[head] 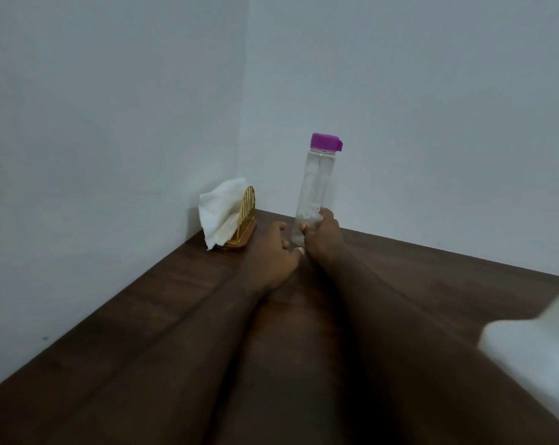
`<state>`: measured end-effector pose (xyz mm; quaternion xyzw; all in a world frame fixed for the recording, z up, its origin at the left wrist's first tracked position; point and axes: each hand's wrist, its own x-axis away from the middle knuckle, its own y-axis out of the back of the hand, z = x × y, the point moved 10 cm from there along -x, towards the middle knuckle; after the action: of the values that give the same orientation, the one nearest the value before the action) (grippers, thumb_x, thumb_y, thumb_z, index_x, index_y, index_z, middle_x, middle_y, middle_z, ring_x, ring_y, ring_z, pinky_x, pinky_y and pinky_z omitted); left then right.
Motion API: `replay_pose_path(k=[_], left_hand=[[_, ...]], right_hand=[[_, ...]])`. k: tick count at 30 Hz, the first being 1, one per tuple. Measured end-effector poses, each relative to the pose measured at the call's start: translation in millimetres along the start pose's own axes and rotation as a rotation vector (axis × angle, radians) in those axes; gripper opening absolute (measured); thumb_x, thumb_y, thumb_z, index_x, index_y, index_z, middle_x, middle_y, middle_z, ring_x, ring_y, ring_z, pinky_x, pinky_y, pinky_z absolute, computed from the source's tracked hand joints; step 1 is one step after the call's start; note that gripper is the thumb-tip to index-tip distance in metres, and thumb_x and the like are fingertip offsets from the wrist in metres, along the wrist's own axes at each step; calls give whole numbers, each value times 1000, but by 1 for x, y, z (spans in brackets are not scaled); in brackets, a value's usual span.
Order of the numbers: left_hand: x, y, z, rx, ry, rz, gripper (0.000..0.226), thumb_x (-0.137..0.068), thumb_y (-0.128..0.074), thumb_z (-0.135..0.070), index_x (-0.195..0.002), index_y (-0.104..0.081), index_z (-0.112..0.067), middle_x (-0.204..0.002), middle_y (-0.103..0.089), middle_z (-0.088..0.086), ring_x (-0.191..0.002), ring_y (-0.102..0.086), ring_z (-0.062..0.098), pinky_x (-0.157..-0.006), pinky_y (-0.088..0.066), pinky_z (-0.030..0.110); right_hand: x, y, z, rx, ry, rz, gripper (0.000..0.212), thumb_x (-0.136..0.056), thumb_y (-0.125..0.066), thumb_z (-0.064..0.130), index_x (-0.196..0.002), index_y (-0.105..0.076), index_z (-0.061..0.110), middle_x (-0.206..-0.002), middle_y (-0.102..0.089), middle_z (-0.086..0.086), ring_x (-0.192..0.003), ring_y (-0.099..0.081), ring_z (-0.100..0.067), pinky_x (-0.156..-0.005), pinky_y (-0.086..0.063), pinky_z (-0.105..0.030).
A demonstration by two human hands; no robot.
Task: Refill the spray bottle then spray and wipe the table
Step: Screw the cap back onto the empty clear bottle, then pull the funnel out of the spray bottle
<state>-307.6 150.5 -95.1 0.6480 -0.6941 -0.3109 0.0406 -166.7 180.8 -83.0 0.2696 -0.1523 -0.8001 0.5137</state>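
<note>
A tall clear bottle (313,184) with a purple cap (325,142) stands upright near the far corner of the dark wooden table (143,316). My right hand (321,236) grips the bottle's lower part, thumb in front and fingers wrapped round it. My left hand (276,252) rests on the table just left of the bottle's base, fingers loosely curled, holding nothing. A blurred white object (535,358), too unclear to name, sits at the right edge of the view.
A gold wire napkin holder (244,216) with white paper napkins (220,213) stands in the corner against the left wall. Pale walls close the table on the left and at the back.
</note>
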Motion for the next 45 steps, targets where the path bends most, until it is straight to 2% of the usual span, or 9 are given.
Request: replay_pose_path(k=[6,12,19,26,33,36,39,41,45], left_hand=[[-33,-8,14,-15,12,33,52,-87,-68,-30,-133,-46,-20,-101,-58,-5,-94,-57,10,-81,-47,27],[-46,-12,17,-45,12,47,47,-85,-68,-31,-127,-48,-22,-100,-60,-5,-93,-57,10,-80,-46,27],[-43,-11,13,-51,-9,40,45,-85,-68,-29,-125,-49,-20,-98,-62,-4,-90,-57,9,-76,-41,23],[-38,-8,11,-97,-17,23,42,-86,-66,-24,-124,-49,-19,-98,-62,-3,-87,-57,8,-68,-38,16],[6,-13,-31,-335,-157,59,44,-87,-58,-22,-129,-48,-18,-101,-61,-3,-92,-60,14,-87,-51,39],[38,-28,-51,-395,-189,188,48,-89,-58,-23,-135,-45,-19,-117,-60,-1,-105,-59,16,-89,-43,24],[72,-42,-80,-329,-268,281,53,-86,-66,-19,-135,-45,-16,-113,-56,-6,-98,-54,9,-81,-37,16],[89,-50,-93,-217,-293,322,54,-83,-70,-17,-132,-47,-15,-115,-60,0,-91,-55,8,-83,-44,21],[129,-49,-123,-84,-400,205,42,-86,-66,-28,-125,-51,-23,-106,-62,-7,-88,-60,4,-77,-53,22]], right_hand=[[-52,-11,-17,15,-51,-72,60,-98,-56,23,-150,-28,11,-149,-42,-12,-135,-43,-30,-114,-32,-44],[-70,-9,-25,20,-87,-101,53,-94,-58,16,-139,-33,6,-130,-55,-12,-121,-54,-31,-106,-39,-48],[-60,0,-28,86,-151,-158,59,-91,-61,14,-139,-31,-1,-137,-50,-20,-126,-50,-37,-102,-42,-43],[-14,9,-21,166,-132,-120,57,-92,-59,12,-141,-32,0,-141,-45,-18,-130,-46,-32,-102,-42,-37],[60,24,-4,189,-66,38,54,-93,-61,18,-140,-39,3,-139,-50,-16,-125,-52,-29,-95,-44,-34],[94,32,3,226,-11,230,49,-96,-56,10,-141,-38,4,-138,-51,-12,-122,-53,-27,-93,-44,-30],[130,62,1,133,-60,235,44,-94,-56,6,-136,-42,9,-129,-58,-11,-106,-58,-21,-81,-52,-32],[159,86,9,167,-16,219,40,-97,-54,10,-136,-45,9,-128,-58,-5,-105,-56,-16,-78,-44,-24],[213,137,22,204,139,229,36,-98,-48,11,-135,-49,15,-124,-60,4,-98,-55,-4,-78,-44,-15]])
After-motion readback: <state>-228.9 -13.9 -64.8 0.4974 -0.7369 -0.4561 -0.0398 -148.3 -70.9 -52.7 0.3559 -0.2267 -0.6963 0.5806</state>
